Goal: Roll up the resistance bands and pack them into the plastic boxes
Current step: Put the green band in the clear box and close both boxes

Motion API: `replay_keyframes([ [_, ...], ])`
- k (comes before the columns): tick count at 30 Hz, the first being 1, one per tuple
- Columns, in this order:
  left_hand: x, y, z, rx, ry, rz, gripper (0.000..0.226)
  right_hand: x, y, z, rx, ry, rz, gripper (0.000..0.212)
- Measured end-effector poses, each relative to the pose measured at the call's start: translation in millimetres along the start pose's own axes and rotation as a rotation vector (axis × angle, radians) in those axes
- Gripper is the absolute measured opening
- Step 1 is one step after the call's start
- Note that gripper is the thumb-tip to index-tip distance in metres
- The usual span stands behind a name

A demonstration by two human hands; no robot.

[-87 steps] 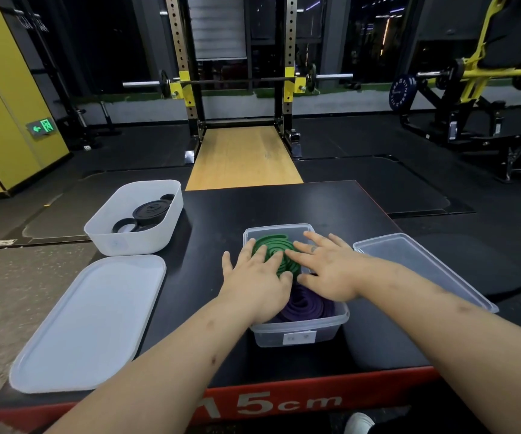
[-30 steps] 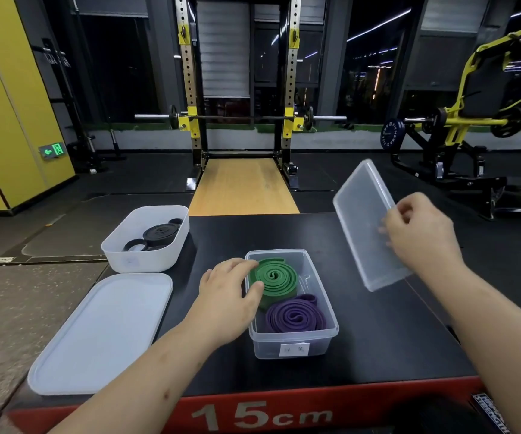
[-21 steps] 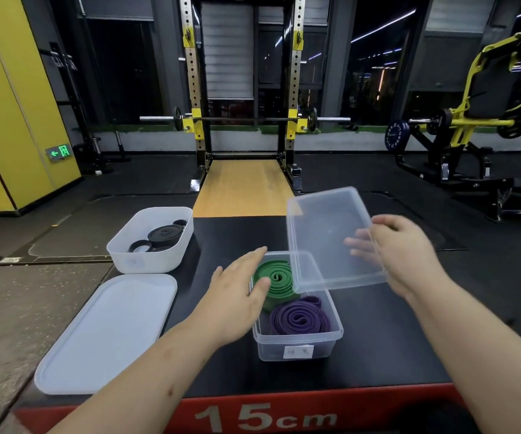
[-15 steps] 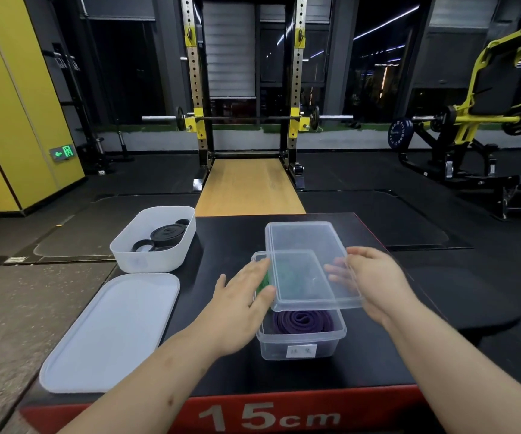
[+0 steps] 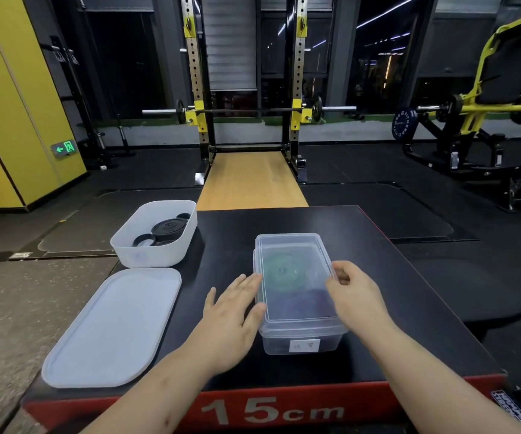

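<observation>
The green band (image 5: 281, 270) and purple band (image 5: 307, 303) show only dimly through the lid (image 5: 293, 245); the label (image 5: 304, 346) is unreadable

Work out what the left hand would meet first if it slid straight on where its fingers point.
Probably the clear box: the left hand lies flat beside it, fingers angled toward its left wall, seemingly touching, though depth is unclear.

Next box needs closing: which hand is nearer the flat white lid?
Left. The left hand lies between the white lid and the clear box; beyond, the right hand grips its clear lid.
</observation>
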State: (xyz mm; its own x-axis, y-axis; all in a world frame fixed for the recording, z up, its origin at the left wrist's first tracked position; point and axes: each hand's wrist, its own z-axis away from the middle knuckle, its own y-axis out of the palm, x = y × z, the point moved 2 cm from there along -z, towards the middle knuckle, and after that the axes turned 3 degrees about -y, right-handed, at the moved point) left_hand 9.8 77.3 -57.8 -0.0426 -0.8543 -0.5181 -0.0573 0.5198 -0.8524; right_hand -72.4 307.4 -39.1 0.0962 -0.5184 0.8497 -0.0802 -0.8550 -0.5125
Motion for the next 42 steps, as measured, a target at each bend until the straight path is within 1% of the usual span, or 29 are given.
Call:
replay_keyframes([
  [6, 1.5, 2.0, 3.0, 0.0, -0.01, -0.013, 0.055, -7.3, 3.3, -0.2, 0.026, 0.001, 0.058, 0.033],
  [13, 3.1, 5.5, 4.3, 0.008, -0.019, -0.028, 0.054, -11.7, 7.6, 3.3, 0.008, -0.023, 0.03, 0.033],
  [21, 4.2, 7.1, 5.7, -0.007, -0.051, -0.078, 0.054, -14.1, 11.0, 0.6, 0.043, -0.033, 0.044, 0.029],
  [26, 0.5, 5.1, 4.4, -0.028, -0.073, -0.159, 0.055, -10.6, 8.4, 2.0, 0.088, -0.06, 0.172, 0.023],
  [28, -5.4, 2.3, 1.4, -0.05, -0.075, -0.23, 0.064, -5.8, 7.2, 2.2, 0.116, -0.094, 0.269, 0.018],
  [30, -12.9, -0.3, -2.2, -0.078, -0.064, -0.295, 0.073, 0.2, 5.4, 3.1, 0.139, -0.134, 0.39, 0.006],
  [31, -16.2, -1.5, -4.1, -0.09, -0.055, -0.317, 0.071, 3.7, 4.6, 3.3, 0.15, -0.149, 0.44, 0.004],
  [33, -20.3, -2.9, -6.6, -0.107, -0.043, -0.338, 0.052, 8.0, 2.9, 3.5, 0.173, -0.165, 0.505, 0.015],
  [34, -21.4, -3.0, -7.9, -0.116, -0.037, -0.343, 0.042, 9.1, 1.5, 2.9, 0.183, -0.169, 0.524, 0.016],
  [37, -20.1, -1.2, -11.1, -0.134, -0.039, -0.265, 0.021, 9.5, -3.4, 0.8, 0.189, -0.159, 0.529, 0.011],
  [39, -19.5, -0.7, -13.7, -0.152, -0.055, -0.178, 0.013, 9.7, -5.0, 0.2, 0.195, -0.152, 0.522, 0.011],
  [42, -23.8, -1.5, -17.8, -0.165, -0.128, -0.068, 0.009, 11.8, -4.8, -0.4, 0.205, -0.131, 0.509, 0.01],
])
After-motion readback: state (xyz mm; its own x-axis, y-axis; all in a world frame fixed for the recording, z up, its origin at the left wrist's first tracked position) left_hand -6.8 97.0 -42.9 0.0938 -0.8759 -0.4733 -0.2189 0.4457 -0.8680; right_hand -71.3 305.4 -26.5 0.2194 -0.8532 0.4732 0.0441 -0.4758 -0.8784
